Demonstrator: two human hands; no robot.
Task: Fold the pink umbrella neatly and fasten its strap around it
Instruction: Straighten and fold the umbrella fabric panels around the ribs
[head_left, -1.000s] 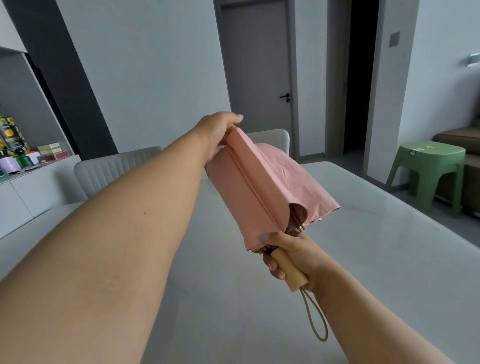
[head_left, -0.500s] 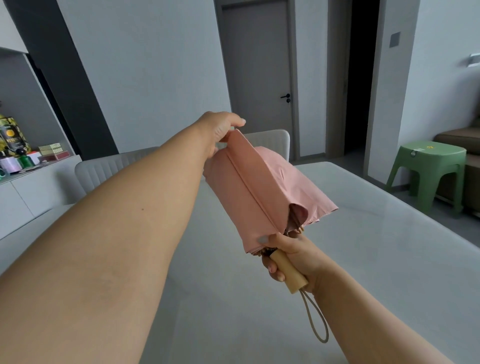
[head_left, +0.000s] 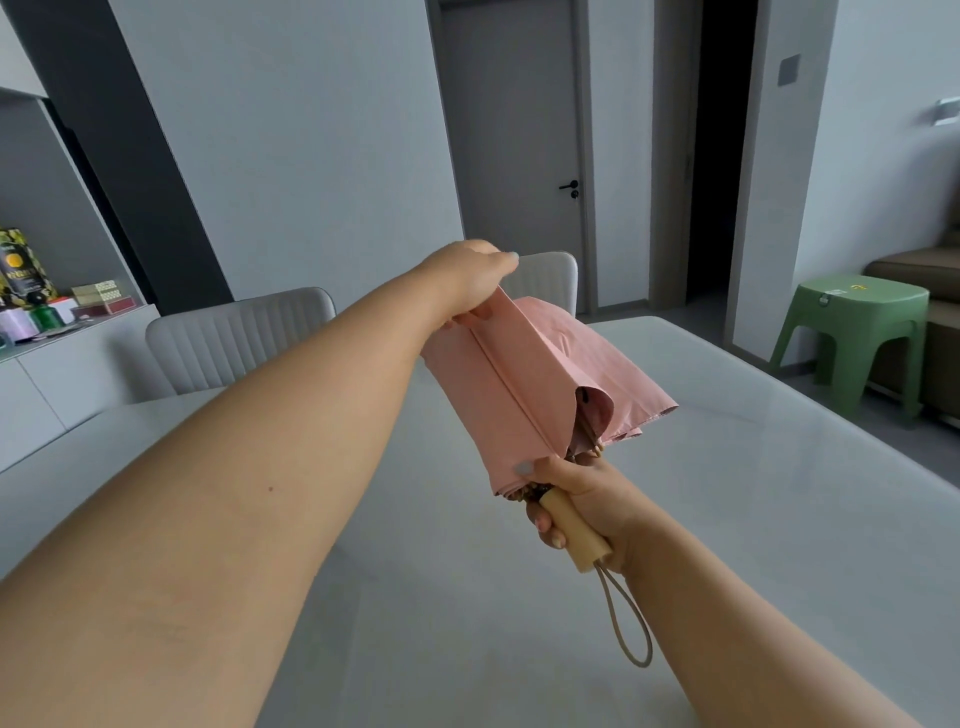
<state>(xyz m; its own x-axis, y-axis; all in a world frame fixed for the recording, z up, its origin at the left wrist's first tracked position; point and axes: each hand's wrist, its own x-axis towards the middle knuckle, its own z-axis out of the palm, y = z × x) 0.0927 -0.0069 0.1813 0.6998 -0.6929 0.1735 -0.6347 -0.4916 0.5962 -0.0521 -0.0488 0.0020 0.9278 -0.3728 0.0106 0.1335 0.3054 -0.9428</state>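
The pink umbrella (head_left: 524, 384) is collapsed and held in the air above the table, its tip pointing away from me and its canopy hanging in loose folds. My left hand (head_left: 470, 280) pinches a fold of the fabric at the far top end. My right hand (head_left: 582, 499) grips the pale wooden handle (head_left: 576, 530) at the near end, thumb pressed on the canopy's edge. A beige cord loop (head_left: 626, 618) dangles from the handle. I cannot see the fastening strap.
A pale grey table (head_left: 727, 519) spreads beneath both arms. Two grey chairs (head_left: 239, 338) stand at its far side. A green plastic stool (head_left: 857, 332) is on the floor to the right. A sideboard (head_left: 57, 364) with small items lines the left wall.
My left hand has shifted slightly along the umbrella's top end, still pinching the fold. The canopy has turned a little. The right hand keeps its grip on the handle.
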